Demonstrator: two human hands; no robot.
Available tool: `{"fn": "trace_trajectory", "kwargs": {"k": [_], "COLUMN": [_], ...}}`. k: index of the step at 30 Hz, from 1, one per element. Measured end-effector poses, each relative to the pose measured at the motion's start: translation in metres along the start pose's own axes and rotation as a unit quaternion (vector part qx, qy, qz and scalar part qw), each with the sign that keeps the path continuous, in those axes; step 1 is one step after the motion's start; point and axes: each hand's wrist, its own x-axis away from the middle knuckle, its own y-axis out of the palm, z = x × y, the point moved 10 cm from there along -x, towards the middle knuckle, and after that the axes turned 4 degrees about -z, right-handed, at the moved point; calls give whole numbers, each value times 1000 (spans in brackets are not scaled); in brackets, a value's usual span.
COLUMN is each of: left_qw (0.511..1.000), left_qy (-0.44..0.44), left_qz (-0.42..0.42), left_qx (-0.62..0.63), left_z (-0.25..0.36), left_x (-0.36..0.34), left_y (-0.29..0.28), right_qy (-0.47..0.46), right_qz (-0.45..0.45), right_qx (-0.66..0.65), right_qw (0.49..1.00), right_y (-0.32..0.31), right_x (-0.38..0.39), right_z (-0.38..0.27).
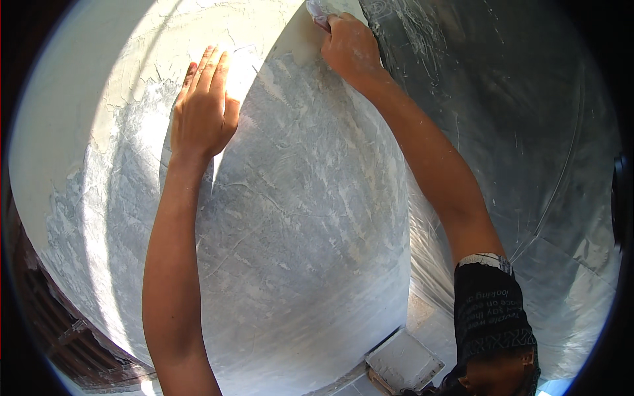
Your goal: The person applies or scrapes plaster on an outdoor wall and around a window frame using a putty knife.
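My left hand lies flat against a plastered wall, with its fingers stretched upward and nothing held. Up at the wall's right-hand edge, my right hand is closed around a small pale purplish-white object. Most of that object is hidden by the fingers or cut off by the top of the picture, so its exact kind cannot be made out. The wall's surface is patchy grey lower down and creamy white higher up, with rough ridges in it. Bright sunlight falls across it near my left hand.
Crinkled clear plastic sheeting hangs to the right of the wall, spattered with white. Below, near my right sleeve, sits a whitish rectangular tray or board. A dark brown slatted structure shows at the lower left.
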Motion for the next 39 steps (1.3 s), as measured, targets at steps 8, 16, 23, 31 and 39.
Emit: {"fn": "trace_trajectory", "kwargs": {"k": [8, 16, 23, 31, 39], "left_qw": [1000, 998, 985, 947, 829], "left_qy": [-9, 0, -31, -176, -344], "left_qz": [13, 40, 42, -30, -246], "left_qx": [-4, 41, 163, 268, 366], "left_z": [-11, 3, 45, 174, 343], "left_x": [7, 12, 63, 202, 352], "left_y": [-3, -11, -7, 15, 26], "right_qy": [1, 237, 440, 561, 662], "right_qz": [-144, -287, -307, -314, -375], "right_qx": [-144, -409, -554, -538, -469], "right_qw": [979, 833, 636, 544, 449], "right_y": [-9, -49, -58, -95, -124], "right_x": [105, 191, 281, 396, 581], "right_z": [-91, -84, -42, 8, 36]}}
